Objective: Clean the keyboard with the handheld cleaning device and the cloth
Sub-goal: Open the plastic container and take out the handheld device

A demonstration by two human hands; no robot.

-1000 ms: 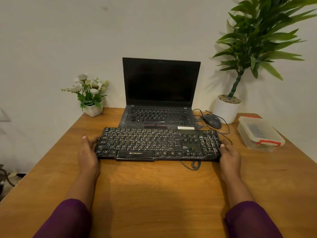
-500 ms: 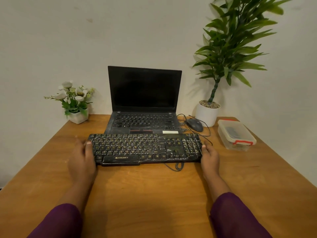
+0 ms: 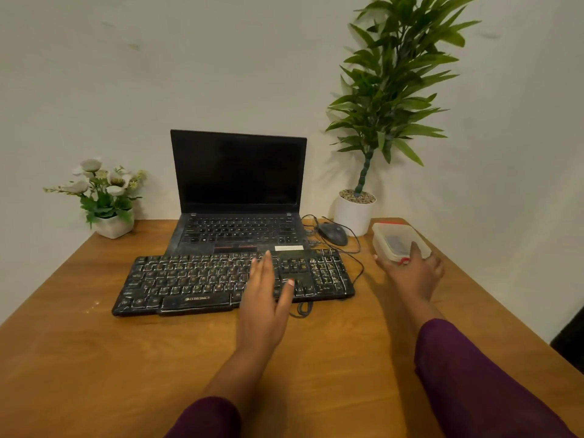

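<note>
Fetching the tools seems the step in hand: the right hand (image 3: pixel 410 273) wraps its fingers around the near end of the box (image 3: pixel 398 241) at the right edge of the desk (image 3: pixel 94 358), thumb on the lid; the left hand (image 3: pixel 264 298) hovers flat over the keyboard (image 3: pixel 189 279), fingers spread, holding nothing; the keyboard lies in front of the laptop (image 3: pixel 237 197); next, I judge, the box must come closer and its red clip be undone; "ZEBRONICS" reads on the keyboard's front edge; the box's contents are unclear.
</note>
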